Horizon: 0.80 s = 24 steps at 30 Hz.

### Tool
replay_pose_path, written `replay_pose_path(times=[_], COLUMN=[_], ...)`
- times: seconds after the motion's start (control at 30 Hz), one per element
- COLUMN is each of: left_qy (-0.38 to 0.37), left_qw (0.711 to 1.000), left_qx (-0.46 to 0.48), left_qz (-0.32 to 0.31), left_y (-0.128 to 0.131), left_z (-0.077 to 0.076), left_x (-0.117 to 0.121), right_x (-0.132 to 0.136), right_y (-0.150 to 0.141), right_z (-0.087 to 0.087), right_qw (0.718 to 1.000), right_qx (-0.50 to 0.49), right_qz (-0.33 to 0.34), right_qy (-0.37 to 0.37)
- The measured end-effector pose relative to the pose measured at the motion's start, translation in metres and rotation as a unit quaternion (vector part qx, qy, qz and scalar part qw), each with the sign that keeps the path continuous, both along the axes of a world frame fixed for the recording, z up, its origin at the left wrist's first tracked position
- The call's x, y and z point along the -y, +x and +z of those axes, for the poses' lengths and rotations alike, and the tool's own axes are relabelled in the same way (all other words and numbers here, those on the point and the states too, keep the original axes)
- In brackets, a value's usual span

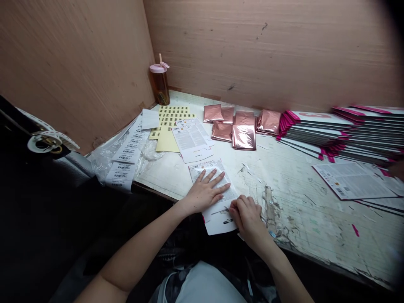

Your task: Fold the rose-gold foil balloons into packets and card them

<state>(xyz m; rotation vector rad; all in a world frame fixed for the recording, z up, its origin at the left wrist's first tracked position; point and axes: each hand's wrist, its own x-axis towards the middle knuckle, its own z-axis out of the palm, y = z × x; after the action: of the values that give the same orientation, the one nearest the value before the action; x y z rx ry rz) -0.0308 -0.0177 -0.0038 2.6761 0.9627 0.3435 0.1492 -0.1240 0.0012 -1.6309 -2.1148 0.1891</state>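
Note:
A white printed card sleeve point(221, 224) with pink edges lies at the table's front edge, its lower end jutting past it. My left hand point(208, 190) rests flat on its upper part, fingers spread. My right hand point(248, 213) is closed at the sleeve's lower right side, fingers curled on a flap there; the fingertips are partly hidden. Just beyond lie similar printed sleeves point(191, 143), overlapping yellow sheets of barcode stickers point(167, 141).
Copper-coloured foil packets point(244, 137) sit in piles at the back. Stacked pink-edged sleeves point(315, 130) fill the right rear, with more sleeves point(353, 181) before them. Barcode label strips point(121, 170) and a lidded tumbler point(160, 84) stand left. Another person's hand point(397, 170) shows at far right.

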Motion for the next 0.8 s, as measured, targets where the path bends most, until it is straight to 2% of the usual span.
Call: replay_pose_path(times=[0.1, 0.17, 0.23, 0.3, 0.33, 0.4, 0.47, 0.57, 0.67, 0.73, 0.8], left_qy=[-0.009, -0.022, -0.037, -0.055, -0.066, -0.076, -0.059, 0.019, 0.070, 0.054, 0.018], left_qw=[1.000, 0.998, 0.987, 0.968, 0.961, 0.960, 0.962, 0.959, 0.954, 0.954, 0.955], left_qx=[0.012, 0.065, 0.147, 0.211, 0.228, 0.245, 0.255, 0.272, 0.268, 0.253, 0.235], left_qz=[-0.003, 0.002, 0.058, 0.125, 0.139, 0.111, 0.077, 0.074, 0.116, 0.151, 0.182], left_y=[0.000, 0.001, 0.002, 0.001, -0.001, -0.007, -0.015, -0.027, -0.038, -0.043, -0.044], left_z=[0.001, 0.003, 0.004, 0.003, 0.000, -0.008, -0.015, -0.018, -0.009, -0.001, 0.005], left_x=[-0.004, 0.004, 0.025, 0.059, 0.078, 0.109, 0.127, 0.124, 0.107, 0.099, 0.094], right_x=[0.030, 0.044, 0.047, 0.040, 0.035, 0.025, 0.019, 0.016, 0.012, 0.007, 0.001], right_y=[0.002, 0.007, 0.013, 0.019, 0.022, 0.025, 0.024, 0.018, 0.010, 0.005, 0.002], right_z=[0.016, 0.027, 0.035, 0.035, 0.032, 0.022, 0.012, 0.007, 0.013, 0.016, 0.015], right_qw=[0.992, 0.978, 0.980, 0.987, 0.988, 0.985, 0.980, 0.970, 0.967, 0.975, 0.983], right_qx=[0.014, -0.002, -0.042, -0.061, -0.052, -0.009, 0.037, 0.081, 0.064, -0.002, -0.072], right_qz=[0.117, 0.189, 0.183, 0.145, 0.142, 0.167, 0.189, 0.200, 0.217, 0.204, 0.163], right_qy=[-0.045, -0.084, -0.071, -0.010, 0.018, 0.043, 0.058, 0.112, 0.114, 0.083, 0.049])
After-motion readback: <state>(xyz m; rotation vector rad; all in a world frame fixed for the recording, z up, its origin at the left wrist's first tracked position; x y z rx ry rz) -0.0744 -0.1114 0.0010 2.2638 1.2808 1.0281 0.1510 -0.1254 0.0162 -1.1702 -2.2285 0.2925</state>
